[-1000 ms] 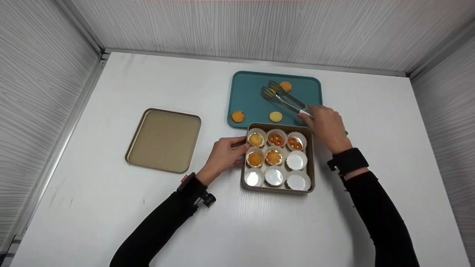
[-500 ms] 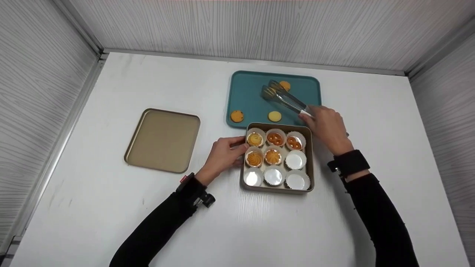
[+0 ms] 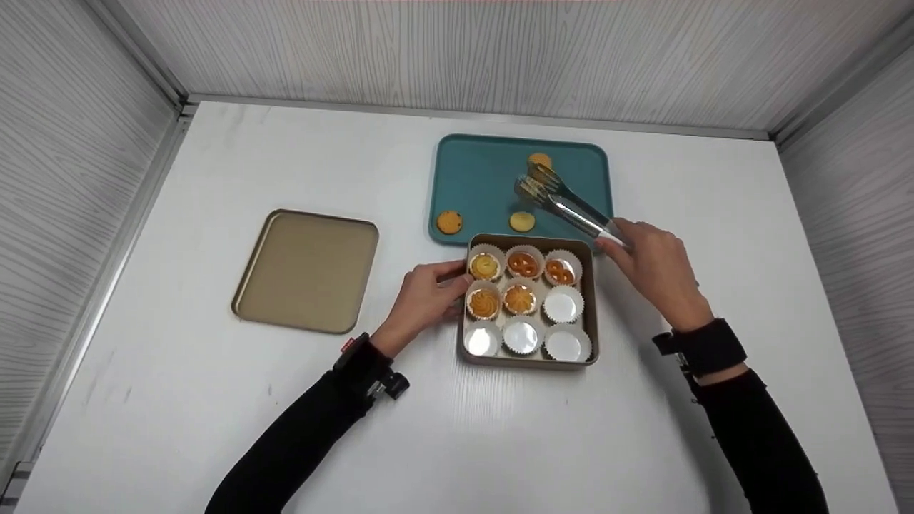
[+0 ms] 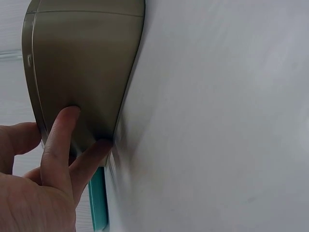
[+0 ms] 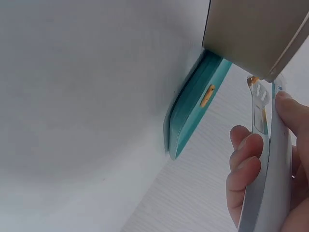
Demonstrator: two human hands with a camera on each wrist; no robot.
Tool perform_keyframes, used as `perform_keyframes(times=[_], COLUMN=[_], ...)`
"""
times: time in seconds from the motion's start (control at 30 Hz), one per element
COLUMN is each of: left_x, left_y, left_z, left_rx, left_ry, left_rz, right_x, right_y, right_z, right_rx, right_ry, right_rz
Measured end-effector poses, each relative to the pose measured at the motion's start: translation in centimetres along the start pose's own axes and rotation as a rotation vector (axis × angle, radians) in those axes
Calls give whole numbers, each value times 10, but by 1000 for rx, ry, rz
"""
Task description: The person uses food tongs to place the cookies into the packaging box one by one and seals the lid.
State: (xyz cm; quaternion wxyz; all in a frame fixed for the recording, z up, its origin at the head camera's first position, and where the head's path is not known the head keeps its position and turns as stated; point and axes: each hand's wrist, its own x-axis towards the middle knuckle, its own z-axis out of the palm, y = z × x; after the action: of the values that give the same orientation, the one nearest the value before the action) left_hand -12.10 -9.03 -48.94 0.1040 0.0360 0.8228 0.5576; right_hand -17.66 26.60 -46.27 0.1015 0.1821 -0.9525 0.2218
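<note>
Wood-grained walls (image 3: 457, 57), square tin (image 3: 528, 363), fluted cups (image 3: 563, 305), right hand (image 3: 657, 268) gripping slotted tongs (image 3: 575, 215)

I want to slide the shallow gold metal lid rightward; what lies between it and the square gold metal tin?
The head view shows the left hand, touching the tin; bare white table separates hand from lid.
</note>
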Motion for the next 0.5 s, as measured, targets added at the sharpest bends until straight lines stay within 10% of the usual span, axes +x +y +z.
perform_keyframes(times=[0.5], left_x=[0], left_y=[0], left_z=[2], left_rx=[-35], left_ry=[6], left_rz=[-23], right_x=[-53], right_y=[-2], right_z=[-24], right_rx=[-42], right_ry=[47], right_rz=[-74])
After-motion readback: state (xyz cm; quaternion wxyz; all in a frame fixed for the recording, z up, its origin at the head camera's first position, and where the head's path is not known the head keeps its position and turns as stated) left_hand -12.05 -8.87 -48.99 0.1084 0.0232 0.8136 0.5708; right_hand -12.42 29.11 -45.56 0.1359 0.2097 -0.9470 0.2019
